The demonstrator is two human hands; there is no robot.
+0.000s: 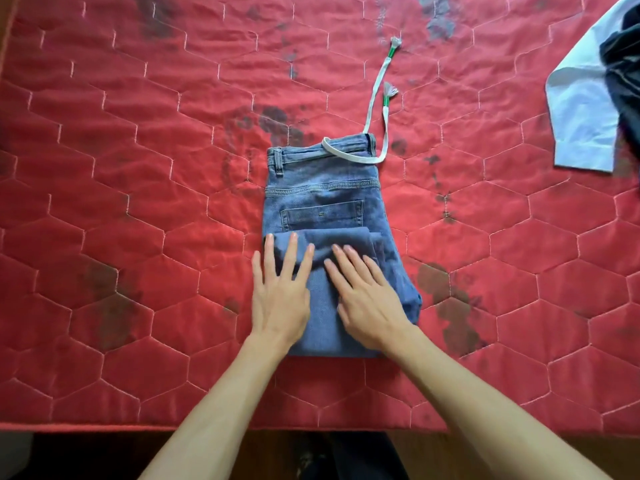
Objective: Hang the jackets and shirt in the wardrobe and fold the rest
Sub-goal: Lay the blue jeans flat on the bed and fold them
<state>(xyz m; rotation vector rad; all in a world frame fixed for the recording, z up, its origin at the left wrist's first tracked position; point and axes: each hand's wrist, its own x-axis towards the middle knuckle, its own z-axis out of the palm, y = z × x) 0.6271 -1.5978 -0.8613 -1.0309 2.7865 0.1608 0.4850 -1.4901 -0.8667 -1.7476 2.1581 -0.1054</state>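
A pair of blue jeans (325,202) lies folded in the middle of the red quilted mattress (138,168), waistband at the far end and back pocket facing up; the legs are doubled over the seat, their edge just below the pocket; a white drawstring (375,95) with green-bound frayed ends trails from the waistband onto the mattress. Both hands lie flat on the folded-over legs, fingers straight and spread, gripping nothing; the left hand (280,296) covers the jeans' left edge, its outer fingers partly over the mattress; the right hand (370,303) presses just beside it, nearer the right edge. Well apart at the far right lies a pale shirt (581,116); a dark garment (623,74) rests on it.
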